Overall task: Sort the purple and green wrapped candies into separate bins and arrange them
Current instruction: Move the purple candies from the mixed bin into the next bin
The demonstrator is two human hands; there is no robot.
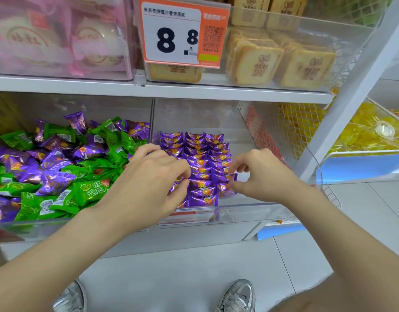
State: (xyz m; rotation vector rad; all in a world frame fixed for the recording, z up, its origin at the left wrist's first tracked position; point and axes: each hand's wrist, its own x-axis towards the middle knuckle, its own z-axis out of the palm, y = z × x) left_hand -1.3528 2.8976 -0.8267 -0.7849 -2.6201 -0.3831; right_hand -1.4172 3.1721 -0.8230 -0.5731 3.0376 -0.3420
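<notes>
**At the Sweet Shelf, Both Hands Among the Purple Rows**

On the lower tier of a white shop shelf [149, 90], two clear bins stood side by side. The left bin [36, 226], toward nine o'clock, held green candies [90, 192] tumbled loosely together with purple ones. The right bin [239, 212], at the centre, held only purple candies [203, 154], laid in three overlapping rows running toward twelve o'clock.

The left hand [158, 174] reached across the divider, its fingers curled and its thumb and forefinger pinching a purple wrapper at the near left of the rows. The right hand [259, 176] came in from three o'clock, its fingertips nipping a purple wrapper at the rows' right edge.

Above, at twelve o'clock, an orange price tag [182, 32] reading 8.8 hung before packets of toast biscuits [306, 66], with pink packets [58, 37] at eleven. Yellow sweets [369, 131] filled a bin at two o'clock. Pale floor tiles [194, 278] and silver shoes [239, 293] showed at six.
</notes>
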